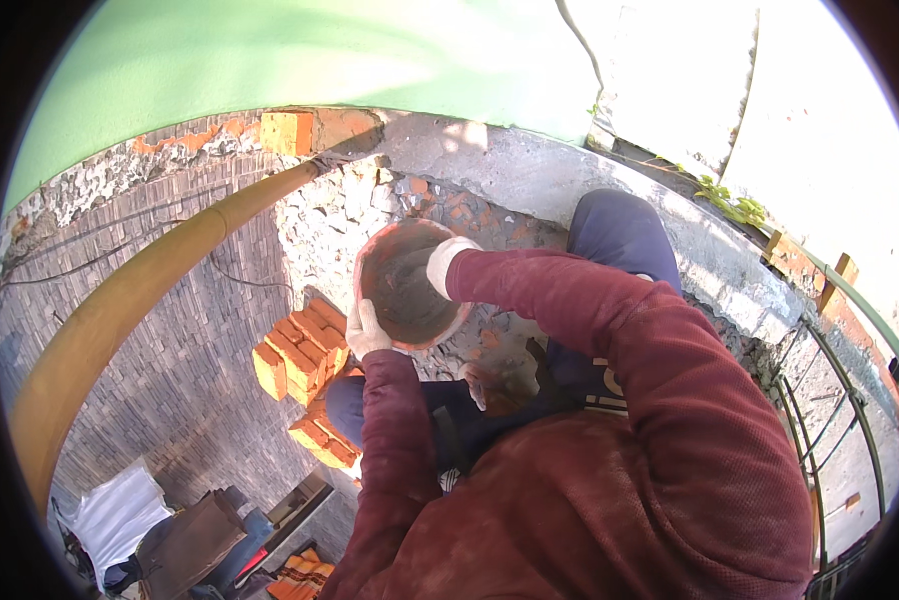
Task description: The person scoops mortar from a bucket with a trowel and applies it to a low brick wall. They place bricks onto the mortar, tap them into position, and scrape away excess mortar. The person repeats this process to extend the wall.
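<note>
A round reddish basin (365, 272) tilts in front of me, with wet grey mortar (402, 283) inside it. White gloves cover both hands. At the basin's near left rim, my left hand (367, 330) is closed on the edge, its fingers upright along the outside. My right hand (448, 266) reaches over the right side of the opening and looks closed. Its fingertips are hidden, and I cannot make out what they hold.
Orange bricks (305, 345) are stacked left of my knee. A thick bamboo pole (170, 275) slants along the left. Rubble lies around the basin, below a concrete ledge (510, 170) and a green wall (300, 60). Metal bars (825, 430) stand at right.
</note>
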A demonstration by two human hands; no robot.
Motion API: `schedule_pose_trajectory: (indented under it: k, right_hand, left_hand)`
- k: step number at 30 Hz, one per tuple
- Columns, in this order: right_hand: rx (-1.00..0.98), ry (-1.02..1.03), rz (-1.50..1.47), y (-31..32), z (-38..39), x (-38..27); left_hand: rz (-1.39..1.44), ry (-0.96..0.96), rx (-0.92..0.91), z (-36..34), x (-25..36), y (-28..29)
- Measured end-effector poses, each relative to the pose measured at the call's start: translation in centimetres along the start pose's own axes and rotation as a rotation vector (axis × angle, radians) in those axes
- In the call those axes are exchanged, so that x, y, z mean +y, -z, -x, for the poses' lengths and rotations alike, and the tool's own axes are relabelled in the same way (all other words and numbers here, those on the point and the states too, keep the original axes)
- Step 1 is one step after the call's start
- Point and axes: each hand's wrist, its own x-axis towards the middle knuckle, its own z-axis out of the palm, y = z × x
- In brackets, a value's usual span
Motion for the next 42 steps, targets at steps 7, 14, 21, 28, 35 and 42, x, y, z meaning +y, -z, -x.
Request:
schedule_pose_trajectory:
  k: [7, 14, 21, 28, 35, 42]
  right_hand:
    - [0.000, 0.298, -0.068, -0.9, 0.2, -1.4]
    - [0.008, -0.022, -0.176, -1.4, -0.5, -0.3]
    - [0.132, -0.085, -0.080, 1.5, 0.2, -0.4]
    - [-0.100, -0.142, -0.020, -2.2, -3.5, -3.5]
    - [-0.157, -0.016, -0.070, -2.1, -6.0, -1.3]
    - [-0.113, -0.029, -0.083, -1.0, -5.6, -0.6]
  left_hand:
    - [-0.008, 0.035, -0.001, -0.2, -0.5, 0.9]
    - [0.016, 0.038, -0.068, 0.8, 2.2, -0.9]
    - [-0.190, -0.026, -0.082, -0.1, 1.2, -0.1]
    - [-0.312, 0.081, -0.022, 1.6, 3.7, -0.6]
    - [-0.325, 0.138, 0.052, -0.9, 3.9, -1.3]
    - [-0.158, 0.176, 0.080, -2.2, 2.5, 0.1]
